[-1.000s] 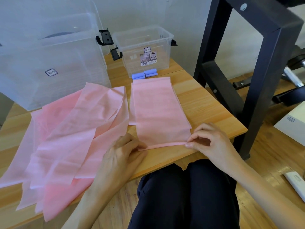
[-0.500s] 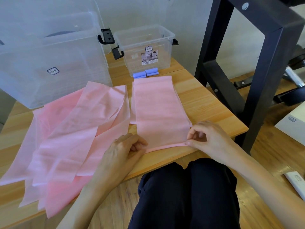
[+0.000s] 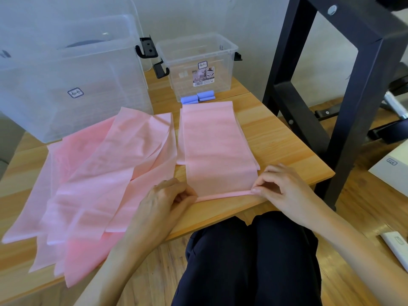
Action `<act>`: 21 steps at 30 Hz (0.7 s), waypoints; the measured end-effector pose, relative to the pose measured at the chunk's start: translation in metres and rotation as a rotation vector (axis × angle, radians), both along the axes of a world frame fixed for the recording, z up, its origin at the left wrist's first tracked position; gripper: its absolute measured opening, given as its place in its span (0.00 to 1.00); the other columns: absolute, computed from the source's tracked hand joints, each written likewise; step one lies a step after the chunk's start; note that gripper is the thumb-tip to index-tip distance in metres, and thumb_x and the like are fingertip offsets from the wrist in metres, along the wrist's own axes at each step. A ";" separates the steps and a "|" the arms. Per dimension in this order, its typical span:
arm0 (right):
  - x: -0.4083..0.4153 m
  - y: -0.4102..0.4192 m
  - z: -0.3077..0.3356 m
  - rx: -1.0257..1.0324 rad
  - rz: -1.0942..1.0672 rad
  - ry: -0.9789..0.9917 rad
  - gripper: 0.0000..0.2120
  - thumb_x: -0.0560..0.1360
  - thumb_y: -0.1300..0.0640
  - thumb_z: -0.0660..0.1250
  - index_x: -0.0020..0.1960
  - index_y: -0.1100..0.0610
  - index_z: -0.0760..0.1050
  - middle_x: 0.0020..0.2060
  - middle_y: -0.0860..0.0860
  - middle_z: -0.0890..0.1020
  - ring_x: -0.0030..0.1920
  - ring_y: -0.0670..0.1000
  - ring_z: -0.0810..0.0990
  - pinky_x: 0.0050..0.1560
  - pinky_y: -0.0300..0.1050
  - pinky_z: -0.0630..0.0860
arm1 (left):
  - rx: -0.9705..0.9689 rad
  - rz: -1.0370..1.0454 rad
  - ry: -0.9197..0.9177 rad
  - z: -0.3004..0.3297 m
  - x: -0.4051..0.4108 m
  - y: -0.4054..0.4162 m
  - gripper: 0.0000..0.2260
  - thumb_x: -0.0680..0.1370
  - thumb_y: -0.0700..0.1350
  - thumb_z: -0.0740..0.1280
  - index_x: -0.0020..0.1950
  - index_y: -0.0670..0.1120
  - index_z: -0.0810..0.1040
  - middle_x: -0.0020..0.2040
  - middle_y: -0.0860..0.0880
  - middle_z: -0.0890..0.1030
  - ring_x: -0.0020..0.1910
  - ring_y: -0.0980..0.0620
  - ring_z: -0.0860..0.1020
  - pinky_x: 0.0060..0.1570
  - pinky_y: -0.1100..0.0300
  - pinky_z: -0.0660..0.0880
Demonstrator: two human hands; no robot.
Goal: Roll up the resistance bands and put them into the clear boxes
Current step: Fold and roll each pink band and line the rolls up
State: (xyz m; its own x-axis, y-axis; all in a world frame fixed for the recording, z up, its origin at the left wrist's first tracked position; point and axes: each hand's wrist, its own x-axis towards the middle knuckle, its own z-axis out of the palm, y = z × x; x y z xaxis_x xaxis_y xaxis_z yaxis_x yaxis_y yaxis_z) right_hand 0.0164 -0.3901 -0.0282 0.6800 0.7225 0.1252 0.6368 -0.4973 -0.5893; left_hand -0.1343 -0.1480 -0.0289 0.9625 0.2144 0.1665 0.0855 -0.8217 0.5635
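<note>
loose pink bands (image 3: 92,184) beside hands (image 3: 223,195)

Band (image 3: 217,149) on table (image 3: 276,138), loose bands (image 3: 106,173) left, small box (image 3: 196,62) behind, large box (image 3: 66,80) behind-left

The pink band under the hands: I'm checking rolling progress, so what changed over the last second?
Little moved. Both hands, left hand and right hand, kept pinching the near edge of the pink band, and its thin roll stayed only just started, with no clear advance. The loose pink bands, the blue rolls and both clear boxes stayed put.
</note>
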 end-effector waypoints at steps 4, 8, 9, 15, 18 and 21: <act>-0.001 0.002 -0.007 0.083 -0.069 -0.029 0.07 0.72 0.49 0.72 0.41 0.52 0.78 0.39 0.43 0.77 0.47 0.43 0.72 0.50 0.37 0.66 | -0.012 0.074 -0.035 -0.001 0.003 -0.004 0.07 0.75 0.45 0.70 0.44 0.58 0.78 0.42 0.61 0.76 0.46 0.58 0.75 0.43 0.63 0.72; -0.004 -0.003 -0.014 0.166 -0.051 -0.009 0.14 0.71 0.42 0.67 0.42 0.53 0.81 0.40 0.44 0.76 0.48 0.47 0.73 0.49 0.37 0.68 | 0.092 0.038 -0.084 -0.006 -0.001 -0.007 0.08 0.77 0.42 0.69 0.46 0.57 0.78 0.45 0.63 0.75 0.46 0.59 0.74 0.42 0.66 0.70; -0.005 -0.002 -0.014 0.183 -0.048 -0.012 0.14 0.71 0.42 0.67 0.42 0.53 0.82 0.40 0.44 0.76 0.48 0.47 0.73 0.49 0.37 0.68 | 0.105 0.025 -0.087 -0.006 -0.003 -0.008 0.07 0.78 0.44 0.67 0.47 0.57 0.79 0.46 0.63 0.75 0.46 0.59 0.74 0.43 0.67 0.69; 0.003 -0.003 -0.010 0.075 0.002 -0.015 0.19 0.72 0.40 0.62 0.43 0.54 0.81 0.42 0.43 0.74 0.50 0.45 0.71 0.52 0.39 0.67 | 0.063 0.005 -0.069 -0.007 -0.001 -0.007 0.04 0.79 0.48 0.68 0.47 0.58 0.79 0.45 0.62 0.75 0.46 0.59 0.74 0.44 0.62 0.73; 0.003 -0.001 -0.007 0.045 -0.017 0.002 0.12 0.73 0.44 0.68 0.42 0.53 0.80 0.41 0.44 0.75 0.49 0.43 0.70 0.52 0.37 0.65 | 0.009 0.001 -0.023 -0.004 -0.003 -0.005 0.05 0.79 0.47 0.67 0.47 0.57 0.79 0.44 0.62 0.76 0.47 0.59 0.74 0.47 0.60 0.73; 0.001 0.004 -0.005 0.081 -0.064 0.000 0.07 0.71 0.50 0.74 0.41 0.51 0.78 0.40 0.42 0.77 0.48 0.41 0.71 0.48 0.33 0.64 | 0.011 0.046 -0.039 -0.004 0.000 -0.008 0.06 0.77 0.45 0.68 0.45 0.56 0.79 0.43 0.62 0.75 0.46 0.58 0.74 0.46 0.61 0.72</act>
